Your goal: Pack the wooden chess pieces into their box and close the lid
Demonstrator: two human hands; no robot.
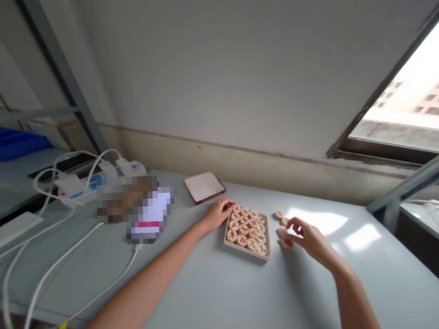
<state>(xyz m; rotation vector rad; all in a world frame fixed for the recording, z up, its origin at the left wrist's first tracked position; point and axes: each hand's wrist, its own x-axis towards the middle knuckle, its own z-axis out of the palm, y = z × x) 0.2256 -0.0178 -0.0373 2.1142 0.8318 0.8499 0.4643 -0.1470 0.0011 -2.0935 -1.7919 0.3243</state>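
Head view: wooden tray (pixel 247 252) on the worktop (pixel 195 290) holds rows of round Chinese chess pieces (pixel 245 226). Left hand (pixel 217 215) rests at its far corner, fingers (pixel 226 203) together. Right hand (pixel 308 238) curls over loose pieces (pixel 281 231) just beside the tray, fingers (pixel 292 227) apart, grip unclear. Red-edged white box (pixel 205 187) and power strip (pixel 79 188) lie farther left.

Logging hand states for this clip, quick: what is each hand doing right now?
Left hand: open, fingers resting on the corner of the wooden tray, nothing visibly held.
Right hand: curled over loose xiangqi pieces; cannot tell if gripping one.
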